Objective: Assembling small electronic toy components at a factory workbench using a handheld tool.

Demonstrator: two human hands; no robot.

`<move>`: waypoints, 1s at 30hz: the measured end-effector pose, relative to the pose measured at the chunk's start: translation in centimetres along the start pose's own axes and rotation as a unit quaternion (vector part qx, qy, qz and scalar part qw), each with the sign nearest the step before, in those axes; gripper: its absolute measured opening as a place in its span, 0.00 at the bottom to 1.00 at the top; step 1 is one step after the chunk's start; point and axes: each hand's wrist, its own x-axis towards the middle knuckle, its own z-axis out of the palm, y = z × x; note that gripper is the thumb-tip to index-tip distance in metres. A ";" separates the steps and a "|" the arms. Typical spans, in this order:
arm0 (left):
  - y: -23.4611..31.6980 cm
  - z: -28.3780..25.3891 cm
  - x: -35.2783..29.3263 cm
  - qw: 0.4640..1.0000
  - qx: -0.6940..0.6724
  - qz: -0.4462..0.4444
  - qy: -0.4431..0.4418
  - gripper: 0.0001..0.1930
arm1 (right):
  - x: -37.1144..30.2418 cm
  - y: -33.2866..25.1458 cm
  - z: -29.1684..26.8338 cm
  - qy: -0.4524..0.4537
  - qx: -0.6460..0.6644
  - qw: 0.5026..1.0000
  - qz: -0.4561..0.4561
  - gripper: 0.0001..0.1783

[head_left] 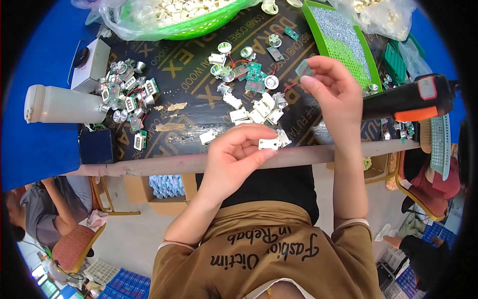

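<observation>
Between the thumb and fingers of my left hand (pixel 236 152) is a small white plastic housing (pixel 269 144), held just above the table's near edge. My right hand (pixel 331 84), raised higher and to the right, pinches a small green circuit board (pixel 303 69) by its edge. A red wire (pixel 291 86) trails from that board toward a round silver reflector (pixel 271 82). Beyond my left hand lies a loose pile of white housings (pixel 259 109). Farther back are green circuit boards (pixel 255 74) with red wires and reflector cups (pixel 247 52).
A green basket (pixel 204 27) of white parts stands at the back, beside a green tray (pixel 366 60) of small metal pieces. On the left are a white bottle (pixel 64 104) and a heap of assembled parts (pixel 129 89). A black-and-orange power tool (pixel 408 99) lies right. Other people sit nearby.
</observation>
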 end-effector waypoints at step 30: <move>2.2 2.4 0.8 0.998 0.020 0.057 0.001 0.26 | -5.7 -2.0 -0.6 -0.092 -0.179 0.958 -0.204 0.16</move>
